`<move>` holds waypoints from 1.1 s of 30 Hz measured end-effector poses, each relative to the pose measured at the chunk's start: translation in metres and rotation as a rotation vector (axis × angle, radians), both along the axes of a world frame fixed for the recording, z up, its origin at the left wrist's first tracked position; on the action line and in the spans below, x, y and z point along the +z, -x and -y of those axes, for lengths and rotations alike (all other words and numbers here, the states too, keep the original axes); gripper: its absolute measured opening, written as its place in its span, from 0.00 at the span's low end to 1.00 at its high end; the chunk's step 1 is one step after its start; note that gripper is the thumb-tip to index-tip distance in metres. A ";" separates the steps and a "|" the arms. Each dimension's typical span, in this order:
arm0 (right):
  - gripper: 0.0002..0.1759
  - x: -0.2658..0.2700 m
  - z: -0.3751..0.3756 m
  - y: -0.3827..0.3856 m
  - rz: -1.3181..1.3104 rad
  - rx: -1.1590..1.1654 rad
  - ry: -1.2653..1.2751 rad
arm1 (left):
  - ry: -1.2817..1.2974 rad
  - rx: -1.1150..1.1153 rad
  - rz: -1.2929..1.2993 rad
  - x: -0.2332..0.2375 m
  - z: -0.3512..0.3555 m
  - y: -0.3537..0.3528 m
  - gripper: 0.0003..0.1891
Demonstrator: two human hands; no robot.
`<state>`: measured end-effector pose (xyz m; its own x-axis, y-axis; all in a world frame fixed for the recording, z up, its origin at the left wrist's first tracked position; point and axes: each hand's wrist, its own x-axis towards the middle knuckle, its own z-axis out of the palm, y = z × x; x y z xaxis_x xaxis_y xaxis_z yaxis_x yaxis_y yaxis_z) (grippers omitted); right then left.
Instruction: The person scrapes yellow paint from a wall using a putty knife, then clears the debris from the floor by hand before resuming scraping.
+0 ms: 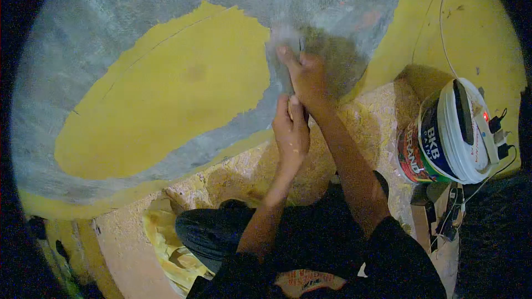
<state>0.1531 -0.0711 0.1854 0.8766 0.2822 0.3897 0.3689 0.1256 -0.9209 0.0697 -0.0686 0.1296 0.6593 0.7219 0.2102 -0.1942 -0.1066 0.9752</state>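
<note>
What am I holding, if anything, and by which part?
It can't be told: your left hand and right hand curl at the wall, but anything in them is too blurred.

The mottled grey wall (288, 11) bears a large, ragged-edged yellow patch (166, 97). A thin tool (290, 84), mostly hidden, tilts slightly before it.

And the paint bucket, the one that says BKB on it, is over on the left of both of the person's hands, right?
Not quite. The BKB paint bucket is on the right of both the left hand and the right hand. You can see that in the head view.
</note>
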 end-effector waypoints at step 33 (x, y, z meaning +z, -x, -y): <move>0.23 -0.014 0.001 -0.005 -0.072 0.092 -0.038 | 0.033 -0.023 -0.025 0.005 0.005 0.002 0.14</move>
